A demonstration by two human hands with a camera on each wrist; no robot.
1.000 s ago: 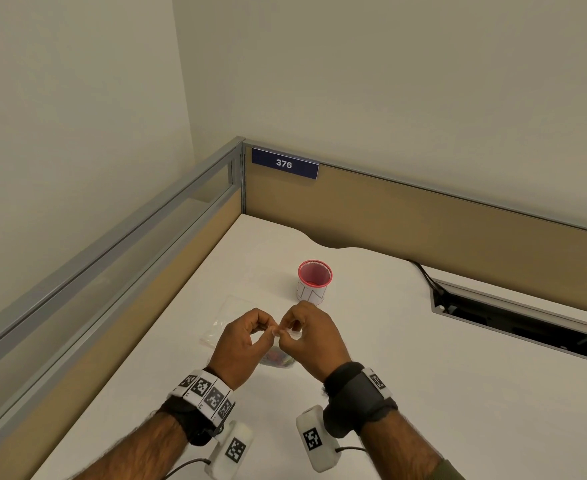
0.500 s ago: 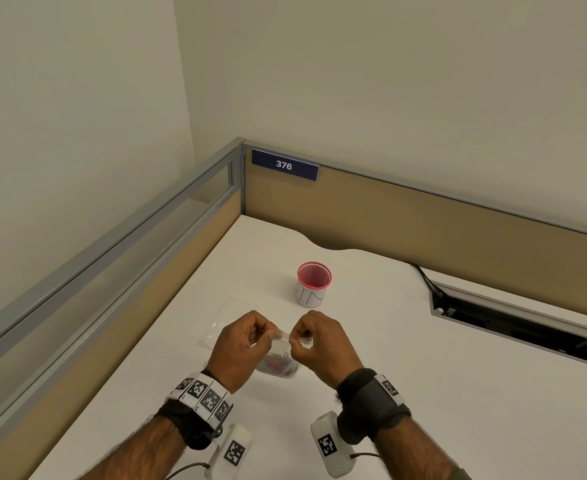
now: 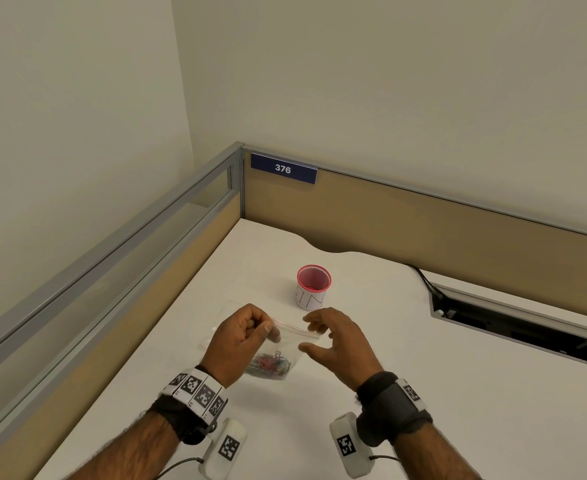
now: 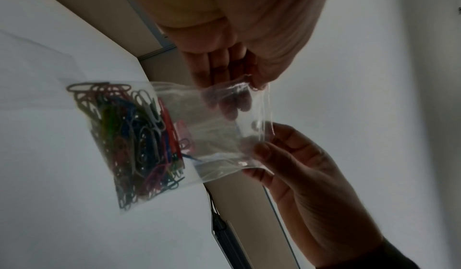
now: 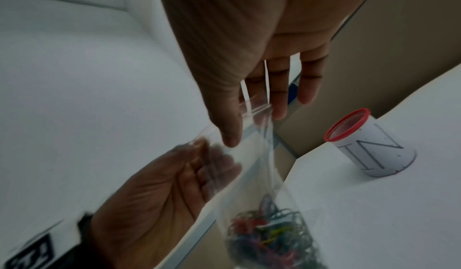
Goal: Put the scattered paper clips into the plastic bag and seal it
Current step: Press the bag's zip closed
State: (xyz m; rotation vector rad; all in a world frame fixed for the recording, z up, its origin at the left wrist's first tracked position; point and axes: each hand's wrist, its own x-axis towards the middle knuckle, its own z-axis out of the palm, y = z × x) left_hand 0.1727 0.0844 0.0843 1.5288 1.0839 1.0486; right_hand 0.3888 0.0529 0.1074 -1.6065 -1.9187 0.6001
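Observation:
A small clear zip bag [image 3: 293, 341] hangs above the white desk [image 3: 423, 393], with several coloured paper clips [image 3: 271, 365] heaped in its bottom. My left hand [image 3: 267, 329] pinches the bag's top left corner by the red zip line. My right hand [image 3: 307, 334] is at the right end of the zip, thumb and straight fingers spread apart with the bag's edge loosely between them. The left wrist view shows the paper clips [image 4: 134, 135] and the bag's top under my left hand [image 4: 239, 80]. In the right wrist view my right hand [image 5: 252, 123] has its fingers extended round the zip strip.
A white cup with a red rim [image 3: 313, 287] stands just beyond the hands. Another clear plastic sheet [image 3: 215, 337] lies flat on the desk under the left hand. A cable slot [image 3: 513, 327] opens at the right. Partition walls [image 3: 423, 230] close the desk's back and left.
Both hands pinched the bag's top close together a second ago. My right hand slid rightward along the zip and has loosened its fingers. The left hand keeps its pinch.

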